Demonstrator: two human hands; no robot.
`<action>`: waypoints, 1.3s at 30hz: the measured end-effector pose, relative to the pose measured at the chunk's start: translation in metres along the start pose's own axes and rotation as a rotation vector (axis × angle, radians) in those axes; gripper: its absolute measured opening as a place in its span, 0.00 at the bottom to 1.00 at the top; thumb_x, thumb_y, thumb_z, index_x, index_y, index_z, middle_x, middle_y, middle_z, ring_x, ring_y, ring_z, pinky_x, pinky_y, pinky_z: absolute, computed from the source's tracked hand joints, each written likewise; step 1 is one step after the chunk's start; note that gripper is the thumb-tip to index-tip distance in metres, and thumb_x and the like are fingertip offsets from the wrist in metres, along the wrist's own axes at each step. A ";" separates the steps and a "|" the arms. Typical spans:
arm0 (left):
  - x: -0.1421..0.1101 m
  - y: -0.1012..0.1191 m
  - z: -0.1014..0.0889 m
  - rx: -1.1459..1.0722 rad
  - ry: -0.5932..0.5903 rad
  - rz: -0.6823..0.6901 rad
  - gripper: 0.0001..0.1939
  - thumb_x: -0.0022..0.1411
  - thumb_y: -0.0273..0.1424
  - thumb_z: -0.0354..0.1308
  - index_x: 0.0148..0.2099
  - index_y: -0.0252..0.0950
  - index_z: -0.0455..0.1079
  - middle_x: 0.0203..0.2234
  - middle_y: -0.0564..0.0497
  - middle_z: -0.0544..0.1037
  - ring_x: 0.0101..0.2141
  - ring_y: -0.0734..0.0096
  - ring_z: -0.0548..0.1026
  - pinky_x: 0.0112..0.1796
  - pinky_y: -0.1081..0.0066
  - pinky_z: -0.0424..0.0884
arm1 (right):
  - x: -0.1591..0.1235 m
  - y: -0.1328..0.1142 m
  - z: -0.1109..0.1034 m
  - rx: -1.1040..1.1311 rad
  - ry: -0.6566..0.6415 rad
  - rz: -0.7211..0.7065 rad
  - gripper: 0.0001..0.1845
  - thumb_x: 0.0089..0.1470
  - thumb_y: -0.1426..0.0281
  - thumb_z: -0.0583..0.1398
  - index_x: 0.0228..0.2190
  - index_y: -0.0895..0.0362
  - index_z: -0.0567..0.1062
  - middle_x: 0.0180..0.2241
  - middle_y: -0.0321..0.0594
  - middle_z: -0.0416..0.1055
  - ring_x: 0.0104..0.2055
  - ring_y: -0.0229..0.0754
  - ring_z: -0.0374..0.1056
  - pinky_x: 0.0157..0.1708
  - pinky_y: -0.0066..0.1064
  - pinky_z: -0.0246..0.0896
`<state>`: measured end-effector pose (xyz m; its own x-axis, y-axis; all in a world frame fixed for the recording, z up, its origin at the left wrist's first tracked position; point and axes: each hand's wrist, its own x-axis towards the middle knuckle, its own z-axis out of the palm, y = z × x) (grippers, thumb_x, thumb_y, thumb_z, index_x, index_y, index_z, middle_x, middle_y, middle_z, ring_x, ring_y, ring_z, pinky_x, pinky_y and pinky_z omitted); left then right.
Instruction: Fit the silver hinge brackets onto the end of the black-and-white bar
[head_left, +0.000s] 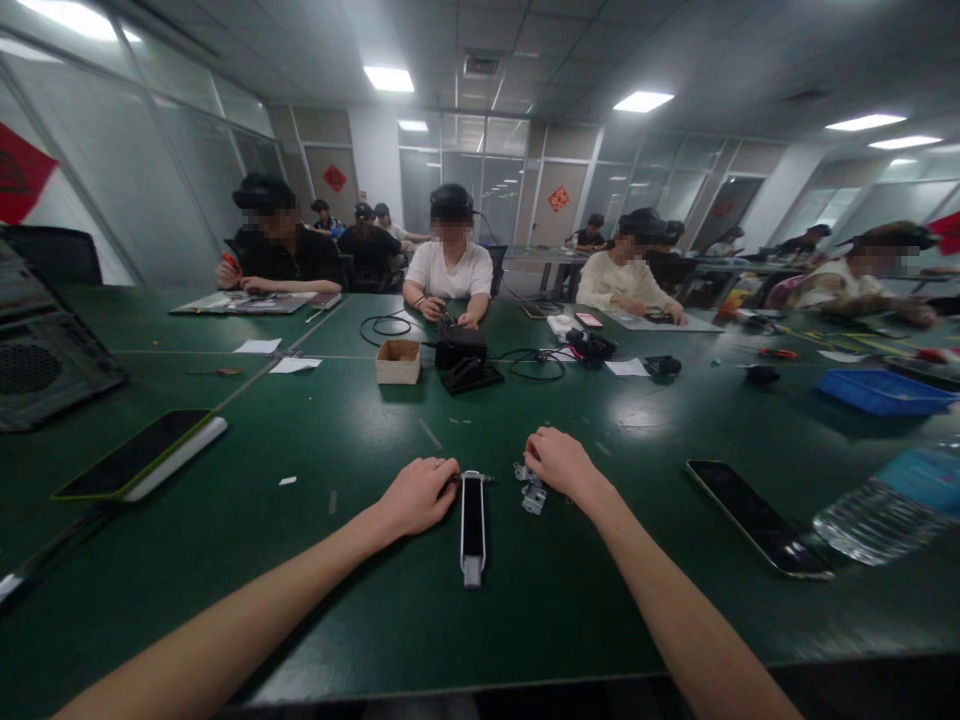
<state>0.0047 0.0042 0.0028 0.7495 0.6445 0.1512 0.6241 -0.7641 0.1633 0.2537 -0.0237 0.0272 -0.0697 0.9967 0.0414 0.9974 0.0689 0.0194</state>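
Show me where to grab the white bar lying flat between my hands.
Pinch the white bar across its long edges, just above the grey end, coming from the near side and above. It lies flat and narrow, pointing away from you. That end looks free, while your left hand crowds the far end and your right hand sits by the metal bracket.

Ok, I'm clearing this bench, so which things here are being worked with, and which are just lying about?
Being worked with:
left hand at a slim white-and-black bar
right hand at small metal brackets

Lying about:
smartphone
plastic water bottle
blue tray
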 end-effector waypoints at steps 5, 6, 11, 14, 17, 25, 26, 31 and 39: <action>0.000 -0.001 0.000 -0.015 -0.005 -0.010 0.07 0.64 0.29 0.45 0.42 0.37 0.63 0.34 0.49 0.74 0.35 0.65 0.72 0.37 0.67 0.65 | 0.001 0.000 0.002 -0.016 0.033 0.000 0.14 0.60 0.71 0.50 0.36 0.61 0.75 0.38 0.47 0.72 0.40 0.44 0.68 0.36 0.29 0.57; 0.000 -0.001 0.000 -0.016 -0.008 -0.009 0.07 0.64 0.29 0.45 0.42 0.37 0.63 0.34 0.49 0.74 0.35 0.65 0.72 0.37 0.67 0.65 | 0.002 0.000 0.003 -0.020 0.042 -0.003 0.14 0.60 0.71 0.50 0.35 0.61 0.75 0.38 0.47 0.72 0.40 0.44 0.68 0.36 0.29 0.57; 0.000 -0.001 -0.001 -0.014 -0.012 -0.010 0.06 0.65 0.29 0.45 0.41 0.37 0.63 0.34 0.49 0.74 0.35 0.65 0.72 0.37 0.67 0.65 | 0.003 0.002 0.008 -0.028 0.075 -0.020 0.13 0.59 0.72 0.51 0.35 0.61 0.74 0.37 0.46 0.71 0.39 0.44 0.67 0.34 0.30 0.57; 0.000 0.000 -0.001 -0.022 -0.013 -0.009 0.06 0.65 0.28 0.46 0.42 0.37 0.63 0.33 0.50 0.73 0.35 0.65 0.72 0.37 0.68 0.65 | 0.004 0.002 0.009 -0.015 0.078 -0.019 0.12 0.59 0.72 0.51 0.34 0.60 0.74 0.36 0.46 0.71 0.38 0.43 0.67 0.34 0.29 0.57; 0.000 0.000 0.000 -0.023 -0.010 -0.015 0.06 0.65 0.28 0.46 0.42 0.37 0.63 0.34 0.50 0.74 0.34 0.65 0.72 0.37 0.68 0.65 | 0.003 0.002 0.008 -0.006 0.082 -0.015 0.10 0.59 0.73 0.52 0.33 0.60 0.73 0.36 0.47 0.71 0.38 0.43 0.67 0.34 0.29 0.57; 0.000 0.002 -0.002 -0.009 -0.015 -0.018 0.07 0.65 0.28 0.46 0.42 0.37 0.63 0.34 0.49 0.74 0.35 0.65 0.72 0.38 0.67 0.66 | 0.004 0.002 0.016 0.243 0.126 -0.118 0.05 0.55 0.73 0.55 0.29 0.58 0.70 0.32 0.41 0.68 0.33 0.39 0.64 0.32 0.28 0.56; 0.000 0.002 -0.003 -0.006 -0.015 -0.017 0.07 0.64 0.28 0.46 0.42 0.37 0.63 0.34 0.49 0.74 0.35 0.65 0.72 0.38 0.67 0.66 | 0.005 0.001 0.018 0.295 0.130 -0.145 0.04 0.54 0.73 0.56 0.28 0.59 0.70 0.31 0.40 0.68 0.33 0.39 0.64 0.33 0.28 0.57; -0.001 0.002 -0.003 -0.010 -0.007 -0.009 0.06 0.64 0.28 0.46 0.41 0.37 0.63 0.34 0.49 0.74 0.35 0.65 0.72 0.37 0.67 0.65 | 0.004 -0.009 0.021 0.469 0.131 -0.237 0.03 0.52 0.74 0.56 0.27 0.59 0.69 0.30 0.39 0.67 0.30 0.37 0.62 0.31 0.28 0.58; 0.000 0.002 -0.002 0.000 -0.016 -0.019 0.06 0.65 0.28 0.46 0.41 0.37 0.63 0.34 0.49 0.74 0.35 0.65 0.72 0.37 0.68 0.65 | -0.001 -0.015 0.017 0.516 0.098 -0.284 0.03 0.50 0.74 0.57 0.26 0.59 0.69 0.29 0.38 0.67 0.30 0.36 0.62 0.30 0.28 0.58</action>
<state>0.0052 0.0023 0.0054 0.7408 0.6587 0.1320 0.6386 -0.7514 0.1661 0.2394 -0.0251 0.0098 -0.3116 0.9294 0.1978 0.8171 0.3683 -0.4434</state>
